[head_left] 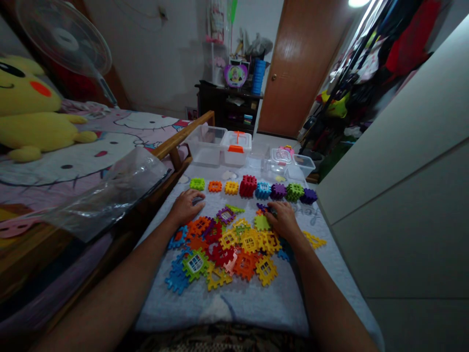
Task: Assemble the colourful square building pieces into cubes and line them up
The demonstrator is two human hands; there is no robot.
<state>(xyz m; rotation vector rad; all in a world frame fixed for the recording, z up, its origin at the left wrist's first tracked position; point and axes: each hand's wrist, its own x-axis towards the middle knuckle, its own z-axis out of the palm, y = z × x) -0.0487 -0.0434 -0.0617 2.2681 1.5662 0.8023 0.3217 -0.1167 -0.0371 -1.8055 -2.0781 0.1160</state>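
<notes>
A loose pile of plastic interlocking building tiles (220, 254) in yellow, orange, red, blue, green and purple lies on the cloth between my forearms. Left of the pile's far edge is my left hand (186, 207), its thumb and fingers apart with nothing visible in them. My right hand (284, 219) reaches over the far right of the pile, its fingers closed at a dark purple tile (261, 207). Just below those fingers lies a light green tile (261, 223). Beyond both hands runs a row of tiles sorted by colour, including a red stack (248, 187) and a purple stack (279, 191).
Clear plastic bins (207, 146) and a lidded box with an orange handle (237, 146) stand at the far end. A wooden bed rail (183, 134) and a clear plastic bag (120, 186) are on the left. A pale cabinet (403, 195) borders the right side.
</notes>
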